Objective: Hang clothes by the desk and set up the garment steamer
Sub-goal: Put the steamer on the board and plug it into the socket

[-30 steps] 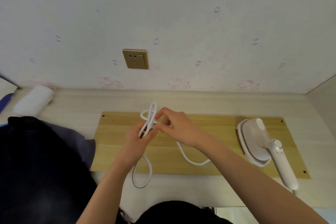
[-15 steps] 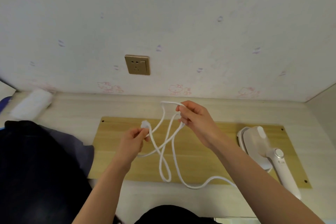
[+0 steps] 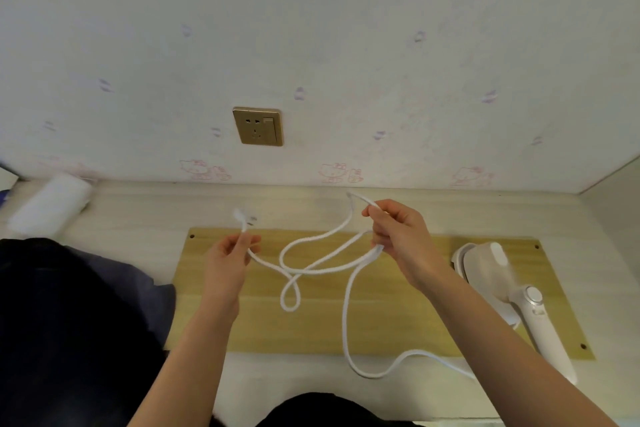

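Basically mid-untangle. Bench (image 3: 398, 208) carries a wooden board (image 3: 398, 319) below the wall socket (image 3: 258, 126), handy for plugging in. Dark clothes (image 3: 69, 315) lie heaped left of the board, not hung. Garment steamer (image 3: 502, 284) rests on the board's right end, parked while its cord (image 3: 322, 270) gets sorted. Right hand (image 3: 401, 239) has a clenched grip on bunched cord loops; left hand (image 3: 230, 260) pinches the cord just behind the plug (image 3: 240, 213), hands apart to shake the loops free.
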The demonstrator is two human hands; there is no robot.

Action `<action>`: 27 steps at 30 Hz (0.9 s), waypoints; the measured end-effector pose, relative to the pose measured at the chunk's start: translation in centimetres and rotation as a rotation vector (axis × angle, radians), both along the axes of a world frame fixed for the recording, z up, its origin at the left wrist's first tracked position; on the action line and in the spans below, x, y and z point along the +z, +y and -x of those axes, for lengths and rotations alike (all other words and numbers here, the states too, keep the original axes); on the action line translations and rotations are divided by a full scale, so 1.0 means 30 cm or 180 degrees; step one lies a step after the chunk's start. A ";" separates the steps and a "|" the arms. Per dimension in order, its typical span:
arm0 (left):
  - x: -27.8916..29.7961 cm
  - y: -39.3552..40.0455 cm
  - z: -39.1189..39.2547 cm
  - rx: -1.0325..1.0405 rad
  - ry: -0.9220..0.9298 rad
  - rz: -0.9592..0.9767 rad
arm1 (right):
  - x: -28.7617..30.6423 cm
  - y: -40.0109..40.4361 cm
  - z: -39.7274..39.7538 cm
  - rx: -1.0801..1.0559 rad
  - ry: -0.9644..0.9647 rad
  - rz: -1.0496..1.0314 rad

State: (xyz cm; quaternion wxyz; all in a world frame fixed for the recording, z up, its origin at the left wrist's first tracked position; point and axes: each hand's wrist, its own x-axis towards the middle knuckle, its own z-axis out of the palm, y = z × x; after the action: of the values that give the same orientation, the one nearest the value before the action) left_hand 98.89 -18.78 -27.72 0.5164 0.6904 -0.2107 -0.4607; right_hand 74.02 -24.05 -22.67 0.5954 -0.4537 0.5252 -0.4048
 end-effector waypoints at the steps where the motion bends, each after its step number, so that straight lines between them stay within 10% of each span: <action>1: 0.011 -0.006 -0.013 0.0148 0.0154 0.0132 | -0.024 -0.005 0.010 -0.0020 0.0258 -0.0045; 14: 0.165 -0.041 -0.075 -0.0099 -0.0033 0.0735 | -0.178 -0.075 -0.038 0.1095 0.3216 -0.0025; 21: 0.170 -0.050 -0.036 -0.0470 -0.0483 0.0634 | -0.005 -0.130 -0.270 0.1057 0.1817 0.0394; 27: 0.141 -0.048 -0.028 -0.1007 -0.0963 0.0670 | 0.072 -0.200 -0.444 0.0879 0.0565 -0.0538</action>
State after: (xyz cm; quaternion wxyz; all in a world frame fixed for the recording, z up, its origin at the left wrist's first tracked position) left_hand 99.73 -20.22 -23.47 0.4696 0.6524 -0.4380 -0.4026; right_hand 87.34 -30.05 -20.52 0.6327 -0.5037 0.5405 -0.2320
